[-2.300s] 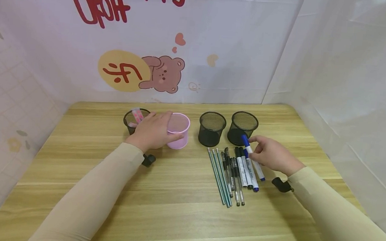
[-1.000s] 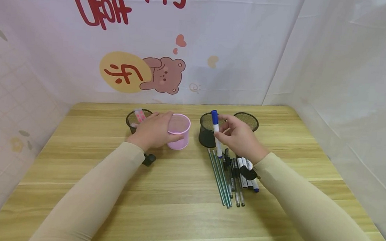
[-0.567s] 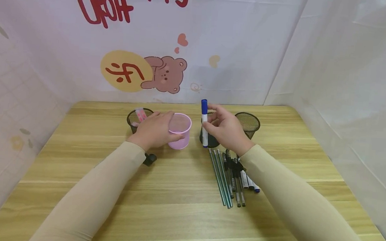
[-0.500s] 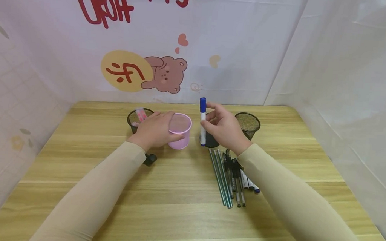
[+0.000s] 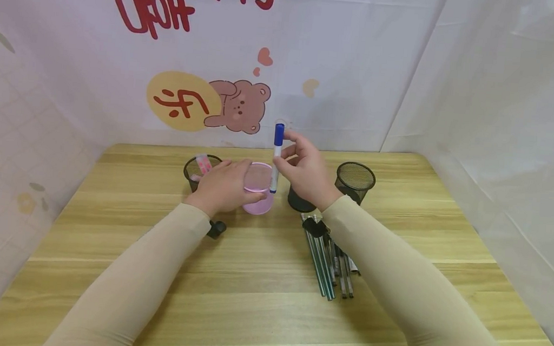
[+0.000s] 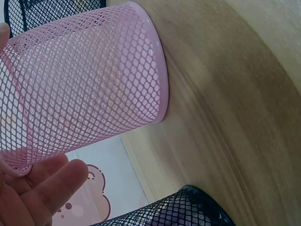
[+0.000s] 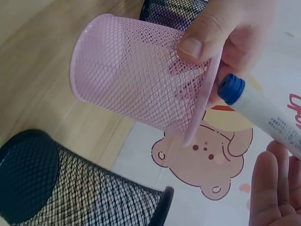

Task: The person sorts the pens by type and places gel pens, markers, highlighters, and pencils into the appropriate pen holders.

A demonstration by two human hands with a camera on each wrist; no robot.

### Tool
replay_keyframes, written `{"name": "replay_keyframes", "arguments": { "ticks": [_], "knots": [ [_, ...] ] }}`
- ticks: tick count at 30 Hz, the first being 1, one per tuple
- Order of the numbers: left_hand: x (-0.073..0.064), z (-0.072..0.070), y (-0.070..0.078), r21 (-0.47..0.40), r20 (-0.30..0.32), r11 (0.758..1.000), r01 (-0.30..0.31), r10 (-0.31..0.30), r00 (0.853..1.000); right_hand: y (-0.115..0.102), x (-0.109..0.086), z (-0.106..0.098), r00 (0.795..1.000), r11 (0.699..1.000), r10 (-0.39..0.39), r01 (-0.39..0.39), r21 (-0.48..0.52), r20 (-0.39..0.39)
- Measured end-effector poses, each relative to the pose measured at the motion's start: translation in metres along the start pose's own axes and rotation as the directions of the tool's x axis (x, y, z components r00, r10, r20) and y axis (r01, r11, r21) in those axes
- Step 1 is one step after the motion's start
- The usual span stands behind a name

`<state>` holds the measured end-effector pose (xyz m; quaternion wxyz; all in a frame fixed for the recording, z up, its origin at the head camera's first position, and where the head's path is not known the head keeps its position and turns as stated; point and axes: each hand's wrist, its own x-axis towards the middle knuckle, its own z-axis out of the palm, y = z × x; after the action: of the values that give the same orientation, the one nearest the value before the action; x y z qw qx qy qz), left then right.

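Note:
My left hand point(image 5: 222, 187) holds a pink mesh pen cup point(image 5: 258, 201) by its rim, thumb on the near side. In the left wrist view that cup point(image 6: 94, 75) stands on the table, and nothing shows inside its mesh. My right hand point(image 5: 308, 173) pinches a white marker point(image 5: 276, 165) with a blue cap, nearly upright, at the right side of the pink cup. The right wrist view has the marker's blue end point(image 7: 230, 88) just outside the cup's mouth, close to the rim.
A black mesh cup point(image 5: 193, 180) with pink-patterned items stands left. Two more black cups, one point(image 5: 300, 201) partly behind my right hand and one point(image 5: 356, 176) farther right, stand in the row. Green pencils point(image 5: 318, 263), black pens point(image 5: 344, 279) and partly hidden markers lie in front.
My right hand has carried the blue-capped marker up and left, from beside the other markers, past a black cup, to the pink cup. The left hand has stayed on the pink cup.

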<state>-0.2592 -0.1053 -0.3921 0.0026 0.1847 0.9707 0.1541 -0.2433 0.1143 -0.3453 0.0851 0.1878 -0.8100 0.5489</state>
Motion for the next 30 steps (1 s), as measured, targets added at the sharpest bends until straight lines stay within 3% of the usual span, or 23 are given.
{"name": "replay_keyframes", "arguments": {
  "ticks": [11,30],
  "knots": [
    [0.0,0.0,0.0,0.011,0.011,1.0,-0.003,0.003,1.0,0.003,0.008,0.02,0.999,1.0,0.014,-0.014,0.024,-0.03],
    [0.001,0.002,-0.002,0.026,-0.018,0.999,-0.032,0.032,0.999,0.01,0.003,0.032,0.996,0.996,0.082,-0.081,-0.038,0.024]
  ]
}}
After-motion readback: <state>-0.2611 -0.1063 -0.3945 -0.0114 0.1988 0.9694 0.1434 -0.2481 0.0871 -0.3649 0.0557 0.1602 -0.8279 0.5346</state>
